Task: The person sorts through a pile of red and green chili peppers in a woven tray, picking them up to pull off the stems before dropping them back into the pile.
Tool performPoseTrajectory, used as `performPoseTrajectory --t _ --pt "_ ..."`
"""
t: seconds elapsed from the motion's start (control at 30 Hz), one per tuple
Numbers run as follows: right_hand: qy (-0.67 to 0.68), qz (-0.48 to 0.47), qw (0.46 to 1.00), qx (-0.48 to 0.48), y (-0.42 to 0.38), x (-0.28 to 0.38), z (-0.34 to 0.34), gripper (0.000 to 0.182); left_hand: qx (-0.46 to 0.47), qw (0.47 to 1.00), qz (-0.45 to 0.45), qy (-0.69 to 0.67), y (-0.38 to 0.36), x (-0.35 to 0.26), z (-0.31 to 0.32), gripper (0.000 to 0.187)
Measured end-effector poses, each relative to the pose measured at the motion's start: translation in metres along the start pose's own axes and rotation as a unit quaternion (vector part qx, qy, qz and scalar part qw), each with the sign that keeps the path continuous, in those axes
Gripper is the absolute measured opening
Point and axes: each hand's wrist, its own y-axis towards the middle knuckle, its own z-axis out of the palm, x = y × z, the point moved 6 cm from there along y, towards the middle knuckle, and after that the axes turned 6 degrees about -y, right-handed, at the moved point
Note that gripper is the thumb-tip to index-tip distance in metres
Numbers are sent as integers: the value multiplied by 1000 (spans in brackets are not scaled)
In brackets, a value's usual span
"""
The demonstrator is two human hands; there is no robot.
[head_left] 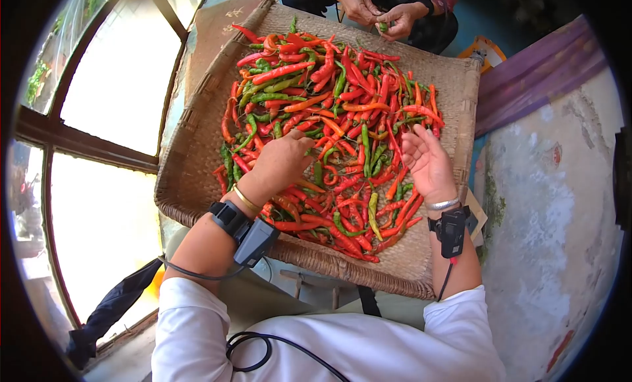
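A heap of chili peppers [342, 105], mostly red with some green and orange ones, lies in a wide woven basket [447, 76]. My left hand [280, 159] is over the near left part of the heap, back upward and fingers curled together among the chilies. Its fingertips are partly hidden, and I cannot make out what they hold. At the heap's right side, my right hand [428, 163] is turned with its palm inward. Its fingers are stretched and slightly bent, with nothing visible in them. A yellowish-green chili [373, 214] lies between my hands, nearer to me.
Across the basket, another person's hands [378, 17] hold a small green piece. A framed window [105, 132] stands on the left. Purple cloth [540, 76] lies over a pale ledge [553, 184] at the right. A black cable [263, 342] loops across my white shirt.
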Motion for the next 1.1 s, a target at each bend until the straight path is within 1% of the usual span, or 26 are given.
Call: performPoseTrajectory --t 0.07,0.1,0.13,0.17,0.2,0.23,0.27,0.3,0.37,0.43,0.47,0.53,0.6,0.67,0.7,0.73,0.77,0.8,0.83,0.87,0.93,0.97,1.0,1.03,1.07,1.1 --pt "-88 78 988 104 -7 -24 13 28 47 993 74 -81 0 -20 10 21" --pt "-131 86 978 136 -11 -30 22 30 41 988 118 -87 -2 -32 12 20" --pt "-221 80 960 151 -13 -35 27 31 44 988 120 -88 -2 -37 15 20" --pt "-356 38 918 173 -13 -37 31 33 105 988 95 -63 -3 -40 23 22" --pt "-484 -6 854 192 -13 -39 35 36 165 983 70 -37 -4 -40 29 25" --pt "-484 -7 854 192 -12 -42 34 36 165 983 78 -24 -4 -39 33 28" --pt "-582 -76 781 213 -15 -43 37 38 165 983 78 -24 -5 -40 34 28" --pt "-668 -144 694 229 -18 -44 40 40 165 984 70 -4 -5 -40 35 30" --pt "-668 -162 692 221 -19 -49 42 41 164 984 64 17 -7 -40 36 32" --pt "-684 -180 672 220 -21 -53 44 41 176 981 44 73 -9 -37 37 24" --pt "-683 -181 672 221 -22 -55 42 41 176 981 43 74 -9 -38 37 24" --pt "-752 -217 581 223 -24 -61 43 45 202 976 52 58 -7 -40 38 27" --pt "-751 -216 584 220 -27 -62 45 45 218 972 51 68 -5 -39 43 29" --pt "-734 -201 614 210 -25 -63 41 46 235 967 55 81 -4 -36 45 32" --pt "-714 -172 641 222 -22 -64 39 46 194 977 64 52 -3 -37 40 31" --pt "-711 -176 644 221 -22 -63 39 46 154 985 72 23 -1 -38 34 29" --pt "-703 -152 656 229 -22 -64 39 46 152 985 73 28 0 -38 33 29" --pt "-694 -127 668 237 -23 -64 39 46 120 989 69 48 2 -37 27 25" --pt "-700 -126 664 231 -25 -63 42 46 89 992 65 67 4 -37 22 21" --pt "-697 -130 666 232 -26 -63 42 46 88 991 66 72 4 -37 21 21" --pt "-726 -135 637 222 -25 -65 41 46 62 993 82 65 4 -38 15 20" --pt "-710 -123 655 228 -25 -64 40 46 62 992 83 70 6 -36 13 20" --pt "-707 -126 657 228 -25 -60 41 46 36 992 72 94 8 -31 7 23" --pt "-676 -92 692 237 -22 -58 40 46 8 991 63 117 10 -26 1 27" --pt "-643 -59 723 245 -20 -56 39 46 9 990 65 121 12 -23 -2 27" --pt "-670 -61 696 253 -19 -54 40 48 -28 987 43 150 14 -17 -10 32"
